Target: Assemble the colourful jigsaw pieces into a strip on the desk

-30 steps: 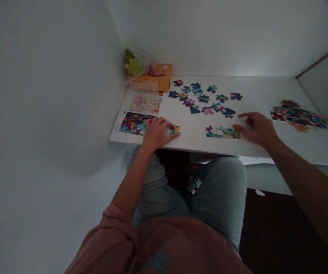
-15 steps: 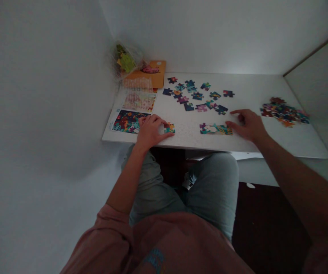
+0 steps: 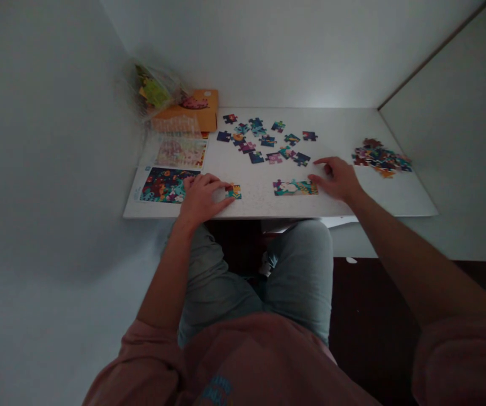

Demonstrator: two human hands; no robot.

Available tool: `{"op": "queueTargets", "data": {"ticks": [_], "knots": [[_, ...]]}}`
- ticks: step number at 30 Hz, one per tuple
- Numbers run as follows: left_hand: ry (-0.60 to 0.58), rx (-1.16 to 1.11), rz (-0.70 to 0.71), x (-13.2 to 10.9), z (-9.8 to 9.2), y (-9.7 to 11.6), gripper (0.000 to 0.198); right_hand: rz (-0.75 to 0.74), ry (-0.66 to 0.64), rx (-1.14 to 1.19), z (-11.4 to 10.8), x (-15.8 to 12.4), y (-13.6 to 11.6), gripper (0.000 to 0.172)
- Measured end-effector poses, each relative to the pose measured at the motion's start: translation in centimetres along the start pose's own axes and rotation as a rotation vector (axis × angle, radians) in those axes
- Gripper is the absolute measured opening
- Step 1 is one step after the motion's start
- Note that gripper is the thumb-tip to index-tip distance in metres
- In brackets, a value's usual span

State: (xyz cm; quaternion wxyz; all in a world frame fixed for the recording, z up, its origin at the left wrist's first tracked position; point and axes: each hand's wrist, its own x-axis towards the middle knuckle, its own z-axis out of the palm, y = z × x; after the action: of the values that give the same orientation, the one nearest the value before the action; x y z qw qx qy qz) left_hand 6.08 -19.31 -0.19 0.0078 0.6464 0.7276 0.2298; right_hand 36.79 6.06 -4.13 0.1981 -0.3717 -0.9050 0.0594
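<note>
Teal puzzle strip (image 3: pixel 296 188) seems mid-assembly: right hand (image 3: pixel 338 178), grip apart; left hand (image 3: pixel 201 195) at small section (image 3: pixel 236 192) (clamped? can't tell); joining needs careful alignment.

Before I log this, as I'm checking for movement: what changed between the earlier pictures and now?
Only the view visibly shifts: the white rectangular table has slid left in the picture with everything on it. Nothing was visibly taken hold of or let go. The left hand stays at the small teal-and-orange jigsaw section, the right hand at the right end of the multicoloured jigsaw strip.
</note>
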Motion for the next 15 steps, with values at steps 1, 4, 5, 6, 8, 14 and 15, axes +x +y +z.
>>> {"op": "queueTargets", "data": {"ticks": [1, 4, 5, 6, 8, 14, 15], "knots": [[-0.002, 0.004, 0.0, 0.01, 0.02, -0.01, 0.029, 0.006, -0.01, 0.001, -0.07, 0.0, -0.08, 0.045], [-0.004, 0.009, -0.001, 0.05, 0.11, -0.09, 0.031, 0.031, -0.049, -0.003, -0.33, -0.02, -0.34, 0.045], [-0.004, 0.01, -0.001, 0.08, 0.15, -0.13, 0.032, 0.037, -0.057, -0.003, -0.43, -0.02, -0.41, 0.045], [-0.005, 0.011, -0.003, 0.11, 0.18, -0.17, 0.033, 0.04, -0.062, 0.0, -0.52, -0.03, -0.46, 0.045], [-0.008, 0.011, -0.008, 0.17, 0.23, -0.22, 0.033, 0.044, -0.062, 0.007, -0.67, -0.04, -0.51, 0.044], [-0.025, -0.006, -0.029, 0.29, 0.01, -0.02, 0.033, 0.049, -0.083, 0.037, -0.98, 0.04, -0.56, 0.045], [-0.03, -0.012, -0.034, 0.29, -0.05, 0.05, 0.033, 0.052, -0.087, 0.042, -1.03, 0.06, -0.6, 0.046]]}}
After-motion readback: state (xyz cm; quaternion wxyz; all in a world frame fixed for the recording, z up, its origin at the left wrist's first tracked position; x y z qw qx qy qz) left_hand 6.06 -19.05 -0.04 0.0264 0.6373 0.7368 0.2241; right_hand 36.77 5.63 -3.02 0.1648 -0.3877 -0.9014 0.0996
